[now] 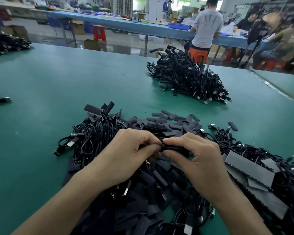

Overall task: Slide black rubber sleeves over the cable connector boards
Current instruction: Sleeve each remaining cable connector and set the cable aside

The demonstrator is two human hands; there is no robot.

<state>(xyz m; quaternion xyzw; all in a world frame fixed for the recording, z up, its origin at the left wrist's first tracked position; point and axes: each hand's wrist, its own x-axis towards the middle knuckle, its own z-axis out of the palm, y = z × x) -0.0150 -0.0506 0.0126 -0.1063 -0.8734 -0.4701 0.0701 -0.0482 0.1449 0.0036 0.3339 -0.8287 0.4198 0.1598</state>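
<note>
black sleeve (175,148), long axis left-right, pinched between left hand (131,156), right hand (200,158)

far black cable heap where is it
Head view: far black cable heap lies right of centre on the green table mat, beyond the flat black rubber sleeves.

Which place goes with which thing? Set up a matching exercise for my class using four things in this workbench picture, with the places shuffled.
Things
1. black sleeve
2. far cable pile
3. grey sheets
4. orange stool

Places
A. on the floor beyond the green table
B. pinched between the left hand and the right hand
C. on the table, far right
D. on the table, near right

Pairs: 1-B, 2-C, 3-D, 4-A
</note>
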